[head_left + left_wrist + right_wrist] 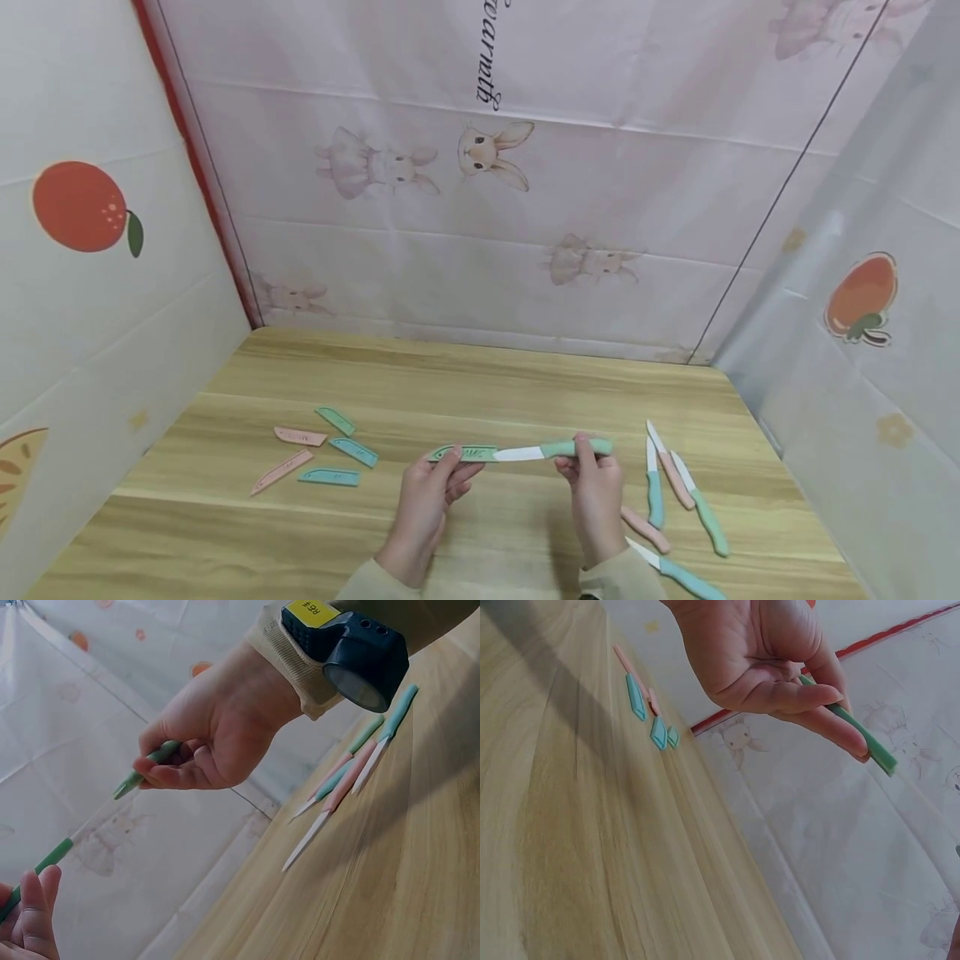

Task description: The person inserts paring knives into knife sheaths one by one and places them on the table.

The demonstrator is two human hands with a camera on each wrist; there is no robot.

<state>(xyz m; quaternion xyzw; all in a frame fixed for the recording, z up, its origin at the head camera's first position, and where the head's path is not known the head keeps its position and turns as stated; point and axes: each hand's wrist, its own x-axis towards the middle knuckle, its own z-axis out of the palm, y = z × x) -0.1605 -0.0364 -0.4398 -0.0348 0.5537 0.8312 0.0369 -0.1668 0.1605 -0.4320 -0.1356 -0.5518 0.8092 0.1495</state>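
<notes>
My left hand [426, 504] pinches a green blade sheath [475, 454] with thumb on top and fingers beneath. A small knife [519, 454] with a green handle and white blade is gripped at its handle by my right hand [597, 504]. Both are in the air above the table, in one line, with the blade pointing left and meeting the sheath's mouth. How far the tip sits inside cannot be told. The left wrist view shows the right hand on the green handle [161, 752]; the right wrist view shows the left hand on the sheath [877, 754].
On the left of the wooden table [510, 558] lie several loose sheaths: a green one [335, 420], pink ones [300, 437] and blue ones [330, 477]. Several bare knives lie at right, among them a green-handled knife [708, 521] and a blue-handled knife [686, 577]. Printed cloth walls [420, 275] surround the table.
</notes>
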